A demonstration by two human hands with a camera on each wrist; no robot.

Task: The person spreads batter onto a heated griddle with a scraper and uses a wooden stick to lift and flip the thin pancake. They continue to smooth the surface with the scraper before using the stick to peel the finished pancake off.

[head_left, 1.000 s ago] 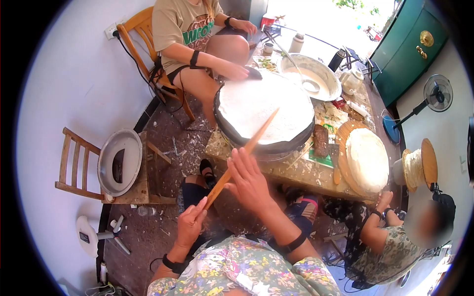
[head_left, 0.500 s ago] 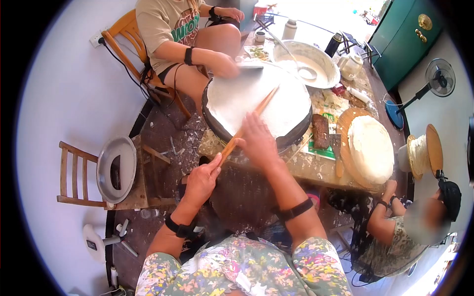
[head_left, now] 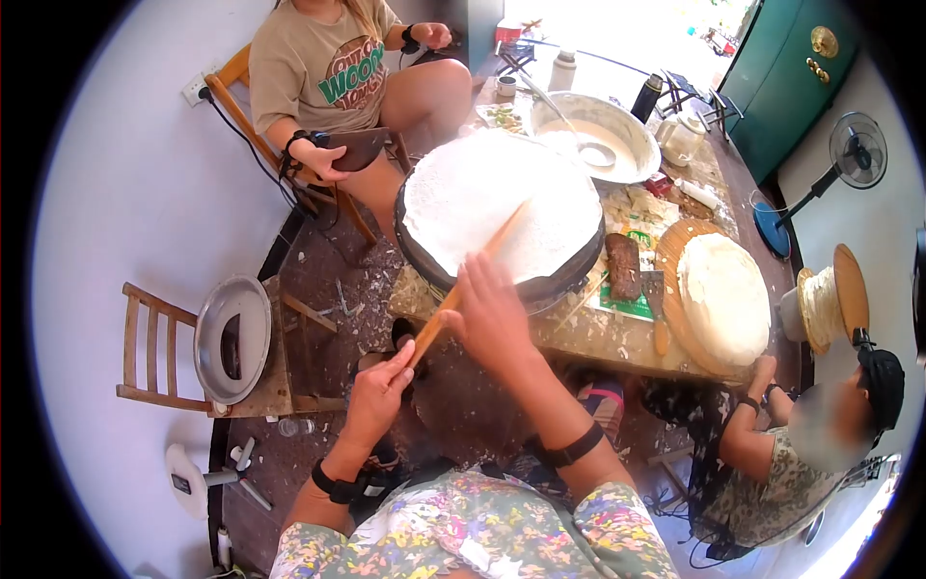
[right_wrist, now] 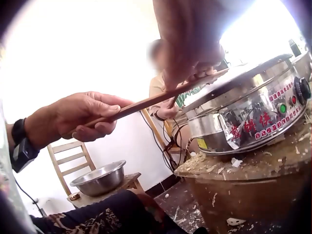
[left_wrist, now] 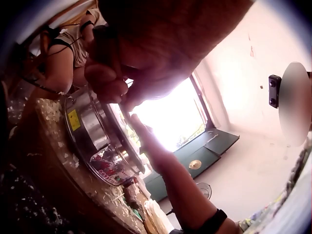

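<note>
My left hand (head_left: pixel 377 399) grips the lower end of a long wooden stick (head_left: pixel 436 331), flat and tapering to a point. Straight fingers of my right hand (head_left: pixel 494 314) lie across its middle, a little blurred. In the right wrist view the thumb touches the near side and fingertips show along the far side. The stick's tip overlaps a thin white pancake (head_left: pixel 497 183) spread over a round electric griddle (right_wrist: pixel 253 105). In the left wrist view my left hand (left_wrist: pixel 146 44) looms dark at the top, with my right hand (left_wrist: pixel 148 139) beyond.
Across the griddle a seated person holds a dark scraper (head_left: pixel 355 151). A batter basin (head_left: pixel 651 159) with a ladle stands behind. On the right are a brown block (head_left: pixel 623 267), a metal spatula (head_left: pixel 656 299) and stacked pancakes (head_left: pixel 725 299) on a board. Another person sits lower right.
The stick's tip swung up across the pancake, then drew back toward me. The person opposite has taken the scraper off the pancake and holds it beside the griddle.
</note>
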